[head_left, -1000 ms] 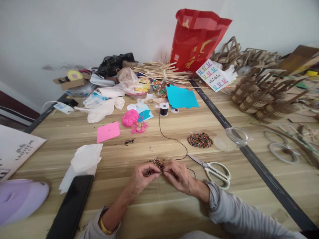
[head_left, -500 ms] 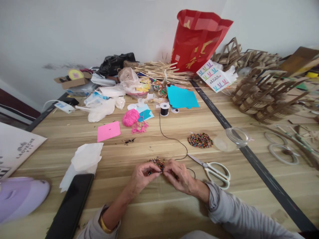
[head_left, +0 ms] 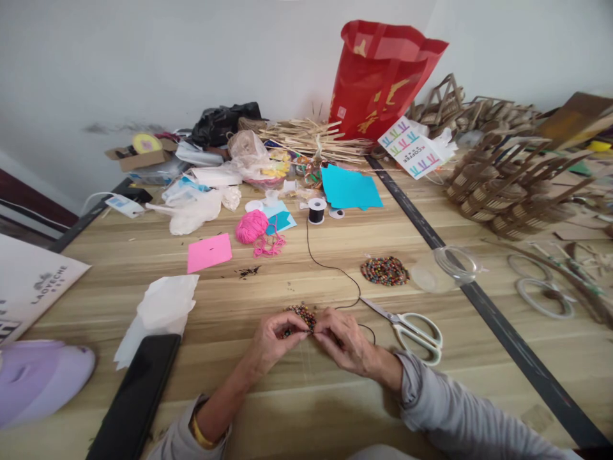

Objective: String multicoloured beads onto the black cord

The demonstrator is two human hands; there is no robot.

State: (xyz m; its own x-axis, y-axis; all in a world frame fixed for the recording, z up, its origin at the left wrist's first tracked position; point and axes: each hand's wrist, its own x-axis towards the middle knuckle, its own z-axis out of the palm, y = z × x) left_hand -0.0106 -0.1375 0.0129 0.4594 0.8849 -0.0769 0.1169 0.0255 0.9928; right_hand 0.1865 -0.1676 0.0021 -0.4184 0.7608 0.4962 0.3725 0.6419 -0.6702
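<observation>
Near the small beads [head_left: 303,312], both hands [head_left: 343,342] pinch close together.

The sleeves [head_left: 460,404] are grey, the left wristband [head_left: 202,436] yellow.

Small multicoloured beads [head_left: 303,312], heaped, black cord [head_left: 334,267] curving nearby
</observation>
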